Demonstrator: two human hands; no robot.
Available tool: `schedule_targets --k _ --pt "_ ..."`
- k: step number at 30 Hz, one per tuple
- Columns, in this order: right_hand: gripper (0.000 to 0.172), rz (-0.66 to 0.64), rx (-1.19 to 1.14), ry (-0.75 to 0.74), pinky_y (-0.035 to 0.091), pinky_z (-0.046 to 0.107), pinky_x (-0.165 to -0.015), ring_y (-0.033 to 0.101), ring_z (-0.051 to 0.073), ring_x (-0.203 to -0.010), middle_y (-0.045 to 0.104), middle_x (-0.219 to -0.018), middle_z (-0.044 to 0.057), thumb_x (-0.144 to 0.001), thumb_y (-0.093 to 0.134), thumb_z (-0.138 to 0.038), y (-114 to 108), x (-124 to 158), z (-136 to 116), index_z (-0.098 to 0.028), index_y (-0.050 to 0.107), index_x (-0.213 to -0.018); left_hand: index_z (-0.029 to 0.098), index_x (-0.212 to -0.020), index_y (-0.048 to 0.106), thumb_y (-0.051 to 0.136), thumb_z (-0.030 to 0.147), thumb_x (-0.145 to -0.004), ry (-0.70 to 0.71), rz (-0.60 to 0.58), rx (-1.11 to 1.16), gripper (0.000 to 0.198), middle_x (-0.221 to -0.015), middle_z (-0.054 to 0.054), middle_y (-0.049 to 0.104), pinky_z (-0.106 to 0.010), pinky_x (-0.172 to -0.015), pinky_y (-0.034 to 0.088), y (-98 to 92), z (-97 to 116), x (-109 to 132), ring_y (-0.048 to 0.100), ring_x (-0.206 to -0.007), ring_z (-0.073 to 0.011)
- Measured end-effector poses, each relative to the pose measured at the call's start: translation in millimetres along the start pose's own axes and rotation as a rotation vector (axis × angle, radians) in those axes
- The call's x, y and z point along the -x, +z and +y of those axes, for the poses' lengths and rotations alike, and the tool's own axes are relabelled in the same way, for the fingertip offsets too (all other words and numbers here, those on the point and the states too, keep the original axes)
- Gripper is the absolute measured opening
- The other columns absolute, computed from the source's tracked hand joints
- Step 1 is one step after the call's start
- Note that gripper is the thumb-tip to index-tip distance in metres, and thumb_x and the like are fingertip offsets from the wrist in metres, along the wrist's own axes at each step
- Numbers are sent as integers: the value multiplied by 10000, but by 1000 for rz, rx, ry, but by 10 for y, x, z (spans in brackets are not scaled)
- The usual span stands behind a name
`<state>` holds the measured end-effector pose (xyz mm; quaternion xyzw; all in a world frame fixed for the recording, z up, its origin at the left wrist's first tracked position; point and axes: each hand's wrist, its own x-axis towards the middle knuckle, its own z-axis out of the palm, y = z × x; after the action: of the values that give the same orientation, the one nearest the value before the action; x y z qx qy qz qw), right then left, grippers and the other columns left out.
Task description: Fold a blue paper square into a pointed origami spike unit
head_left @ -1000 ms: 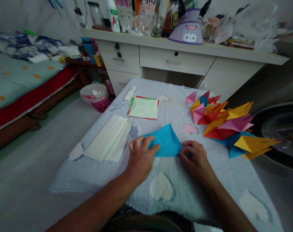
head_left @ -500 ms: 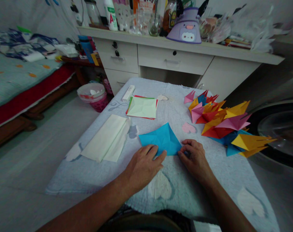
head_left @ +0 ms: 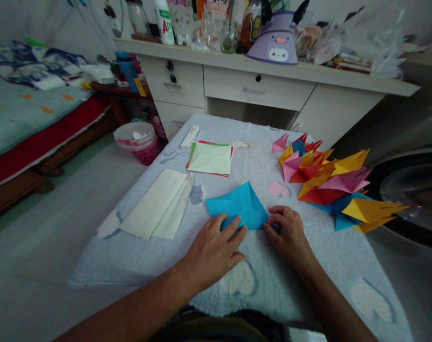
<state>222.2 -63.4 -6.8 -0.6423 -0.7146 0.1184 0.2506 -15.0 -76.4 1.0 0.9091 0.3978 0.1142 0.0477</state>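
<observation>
A blue sheet of origami paper [head_left: 239, 204], creased and folded, lies on the cloth-covered table [head_left: 273, 275] in front of me. My left hand [head_left: 218, 244] rests with fingers spread over its near left edge, fingertips pressing on the paper and thumb out to the side. At the paper's right corner, my right hand [head_left: 285, 230] pinches the tip between thumb and forefinger. Behind the blue paper is a small stack of square sheets [head_left: 211, 159], pale green on top with red and green edges below. To the left lies a folded whitish sheet [head_left: 154, 204].
Several folded paper cranes [head_left: 319, 175] in yellow, red, pink and blue cluster along the right side. A small white box [head_left: 190, 137] lies at the back left. Beyond stands a white desk [head_left: 258, 90] crowded with jars and bags. A pink bin [head_left: 137, 142] is on the floor.
My left hand has shifted slightly, its fingers spreading more and the thumb now showing toward me. My right hand keeps its pinch at the corner; the blue paper stays nearly in place.
</observation>
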Motion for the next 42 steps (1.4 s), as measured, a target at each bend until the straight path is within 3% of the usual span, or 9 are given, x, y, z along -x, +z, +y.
schedule_targets --k 6,9,15,26,31,35,38,42 --pt "114 8 -7 -2 393 479 -914 531 285 -1031 611 -1090 97 -794 621 -274 1 7 -3 -215 671 -710 269 -1351 506 608 499 -892 11 3 15 523 -1452 -40 512 -520 -1104 326 -14 -1 -16 467 -1283 -291" --pt "114 6 -10 5 392 483 -914 534 288 -1031 613 -1085 96 -789 624 -274 -2 9 -12 -217 671 -702 225 -1361 495 601 480 -903 60 13 42 535 -1464 -70 502 -475 -1167 272 39 -23 -13 416 -1369 -262" --pt "111 18 -20 8 400 478 -913 542 285 -1017 616 -1083 93 -780 639 -276 2 6 -6 -217 661 -688 196 -1393 458 567 489 -920 77 -22 65 567 -1507 -97 451 -429 -1153 336 93 -34 10 385 -1411 -255" --pt "130 21 5 30 398 506 -922 515 309 -1067 597 -1144 113 -796 644 -280 -26 17 46 -207 650 -689 248 -1437 410 562 545 -902 52 -61 60 631 -1563 -85 364 -451 -1171 308 86 -25 18 316 -1448 -278" --pt "68 51 44 12 405 519 -924 514 322 -1076 581 -1160 132 -804 631 -266 0 24 109 -203 646 -782 242 -1415 442 582 533 -894 56 -50 62 612 -1556 -97 374 -461 -1164 319 85 -28 22 327 -1443 -281" --pt "56 147 28 -24 422 528 -919 530 321 -1069 585 -1140 136 -824 589 -245 -117 38 121 -205 618 -851 233 -1395 470 614 521 -876 59 -33 69 610 -1543 -109 393 -474 -1146 348 86 -26 19 347 -1431 -295" --pt "108 251 -10 -112 429 510 -961 531 300 -1129 591 -1168 128 -879 522 -206 -233 110 -18 -210 614 -935 229 -1390 475 626 499 -875 58 -28 67 601 -1533 -115 407 -481 -1142 353 82 -19 13 364 -1421 -301" --pt "327 -41 -101 -311 493 434 -971 596 243 -1122 652 -1199 86 -898 464 -125 -197 278 -295 -237 626 -1159 215 -1387 478 632 490 -872 54 -28 57 604 -1528 -121 414 -473 -1145 351 75 -10 9 376 -1413 -304"
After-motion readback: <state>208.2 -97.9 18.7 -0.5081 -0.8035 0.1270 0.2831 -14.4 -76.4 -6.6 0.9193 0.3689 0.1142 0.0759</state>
